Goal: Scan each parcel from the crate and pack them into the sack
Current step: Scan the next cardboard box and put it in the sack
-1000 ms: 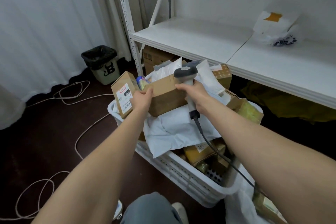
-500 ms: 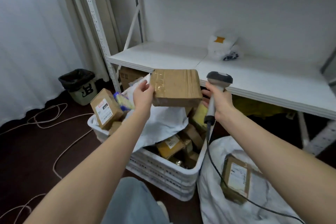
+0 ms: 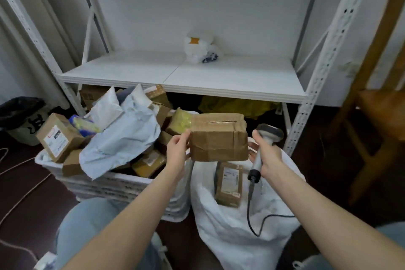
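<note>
My left hand (image 3: pixel 178 152) grips the left edge of a taped brown cardboard parcel (image 3: pixel 218 137), held in the air above the open white sack (image 3: pixel 236 226). My right hand (image 3: pixel 265 154) grips the handle of a grey corded barcode scanner (image 3: pixel 266 138), just right of the parcel, its fingertips touching the parcel's right side. One labelled brown parcel (image 3: pixel 229 182) lies inside the sack. The white plastic crate (image 3: pixel 122 184) at the left is heaped with boxes and white mailer bags (image 3: pixel 122 133).
A white metal shelf (image 3: pixel 182 76) stands behind, with a white bundle (image 3: pixel 201 50) on it. A black-lined bin (image 3: pixel 22 120) sits far left, cables (image 3: pixel 19 193) trail over the dark floor, and a wooden chair (image 3: pixel 381 116) stands at right. My knees are below.
The parcel has been lifted out of the crate and carried right, over the sack. The scanner hand moved right with it, and my view has swung right and up.
</note>
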